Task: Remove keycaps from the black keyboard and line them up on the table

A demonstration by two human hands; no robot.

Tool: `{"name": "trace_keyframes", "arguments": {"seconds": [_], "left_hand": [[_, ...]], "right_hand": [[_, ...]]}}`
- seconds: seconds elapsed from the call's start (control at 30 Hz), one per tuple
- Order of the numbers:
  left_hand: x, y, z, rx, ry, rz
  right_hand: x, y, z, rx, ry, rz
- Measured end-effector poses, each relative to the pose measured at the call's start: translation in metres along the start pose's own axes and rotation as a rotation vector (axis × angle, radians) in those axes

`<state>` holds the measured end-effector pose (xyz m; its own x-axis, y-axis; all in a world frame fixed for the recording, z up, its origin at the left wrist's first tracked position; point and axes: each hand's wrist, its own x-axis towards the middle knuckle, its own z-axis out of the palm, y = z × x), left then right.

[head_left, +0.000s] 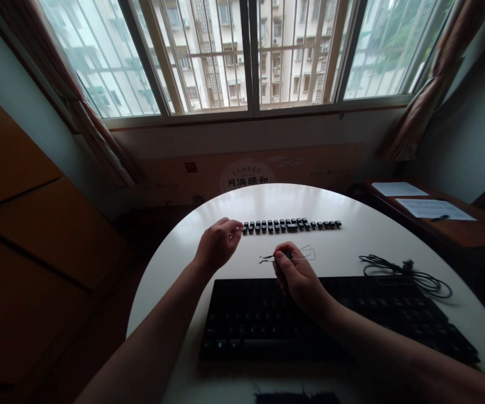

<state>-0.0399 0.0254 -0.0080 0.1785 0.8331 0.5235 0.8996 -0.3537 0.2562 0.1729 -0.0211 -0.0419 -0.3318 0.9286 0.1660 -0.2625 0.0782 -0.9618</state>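
Note:
My left hand (217, 244) is at the left end of a double row of small black keycaps (276, 225) on the white table. Its thumb and forefinger are pinched together at the leftmost keycap, which the fingertips partly hide. A wire keycap puller (310, 253) is gripped in my right hand (296, 270), with its bent hook tips pointing left and the wire loops sticking out to the right. That hand is above the top edge of a black keyboard (259, 317), and the forearm covers part of the keys.
A coiled black cable (419, 275) lies behind the keyboard's right side. The round white table (170, 269) stands before a barred window. On a brown side table (456, 233) at right are papers (433, 209) and a pen. Something dark shows at the bottom edge.

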Motion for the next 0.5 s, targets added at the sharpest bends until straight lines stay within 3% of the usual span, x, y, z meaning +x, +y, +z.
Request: {"name": "trace_keyframes", "arguments": {"seconds": [0.23, 0.37, 0.5], "left_hand": [[-0.006, 0.014, 0.016, -0.064, -0.452, 0.196], [-0.007, 0.015, 0.020, -0.064, -0.525, 0.221], [-0.008, 0.017, 0.019, -0.082, -0.565, 0.219]], "right_hand": [[-0.004, 0.001, -0.002, -0.009, -0.112, -0.062], [-0.006, 0.004, -0.005, -0.058, -0.152, -0.069], [-0.008, 0.004, -0.007, -0.246, -0.192, -0.081]]}}
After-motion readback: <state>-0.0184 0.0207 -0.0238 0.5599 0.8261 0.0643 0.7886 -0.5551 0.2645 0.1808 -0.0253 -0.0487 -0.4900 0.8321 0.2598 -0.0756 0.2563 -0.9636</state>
